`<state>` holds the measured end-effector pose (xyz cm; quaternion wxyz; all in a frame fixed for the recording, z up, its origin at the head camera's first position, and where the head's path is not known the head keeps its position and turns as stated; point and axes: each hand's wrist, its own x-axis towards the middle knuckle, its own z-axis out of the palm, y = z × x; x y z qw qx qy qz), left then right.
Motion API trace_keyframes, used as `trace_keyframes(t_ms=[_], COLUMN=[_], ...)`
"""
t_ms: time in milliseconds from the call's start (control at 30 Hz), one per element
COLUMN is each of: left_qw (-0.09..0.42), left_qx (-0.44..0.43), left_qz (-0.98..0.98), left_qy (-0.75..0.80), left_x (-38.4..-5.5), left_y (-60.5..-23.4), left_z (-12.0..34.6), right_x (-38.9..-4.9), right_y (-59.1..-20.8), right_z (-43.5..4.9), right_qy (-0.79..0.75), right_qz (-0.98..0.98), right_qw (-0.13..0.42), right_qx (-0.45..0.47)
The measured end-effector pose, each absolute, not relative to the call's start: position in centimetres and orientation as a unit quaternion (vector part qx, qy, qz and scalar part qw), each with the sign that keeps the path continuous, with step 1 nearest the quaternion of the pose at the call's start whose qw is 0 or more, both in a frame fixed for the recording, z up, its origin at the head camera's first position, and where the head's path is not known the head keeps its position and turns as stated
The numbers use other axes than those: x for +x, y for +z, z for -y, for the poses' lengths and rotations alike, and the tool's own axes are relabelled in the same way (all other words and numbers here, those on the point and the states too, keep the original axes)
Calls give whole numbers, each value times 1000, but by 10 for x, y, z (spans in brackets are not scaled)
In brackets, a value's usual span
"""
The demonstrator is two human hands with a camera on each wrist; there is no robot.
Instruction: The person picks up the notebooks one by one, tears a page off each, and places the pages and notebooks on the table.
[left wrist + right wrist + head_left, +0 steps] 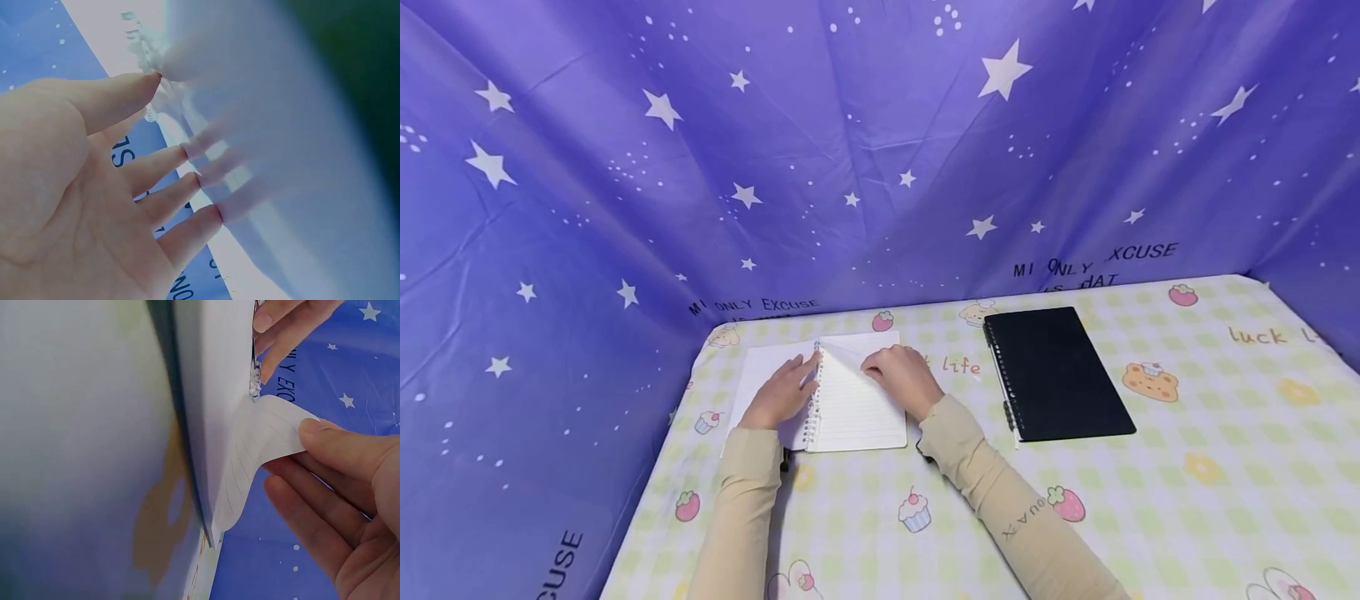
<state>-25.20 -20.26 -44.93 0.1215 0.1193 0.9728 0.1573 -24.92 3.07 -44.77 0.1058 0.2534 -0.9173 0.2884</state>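
An open spiral notebook (pixel 857 425) with lined white pages lies on the table in the head view. My left hand (pixel 781 393) rests on its left page, fingertips right at the white coil binding (pixel 811 417). In the left wrist view the thumb and fingers of that hand (pixel 112 169) are extended against the paper. My right hand (pixel 906 379) is over the upper part of the right page. Thumb and fingers of the right hand (pixel 344 481) pinch the corner of a lined sheet (pixel 265 434), which curves up from the notebook in the right wrist view.
To the right lies a closed black notebook (pixel 1060 375), with a thin white strip along its ringed left edge. A green-checked cloth (pixel 1150 517) with printed fruit and animals covers the table. Purple star-patterned curtains (pixel 820 167) stand behind it and at both sides.
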Motion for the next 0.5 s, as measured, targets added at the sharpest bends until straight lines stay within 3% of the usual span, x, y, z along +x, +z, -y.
trace_keyframes(t_ms=[500], left_qw=[128], left_qx=[112], left_qz=[-971], left_qy=[168], left_x=[-253], left_y=[-447], left_z=[206], right_x=[-237], right_y=[-444], right_z=[-30], right_qy=[262], right_qz=[911], right_qw=[86], right_qx=[308])
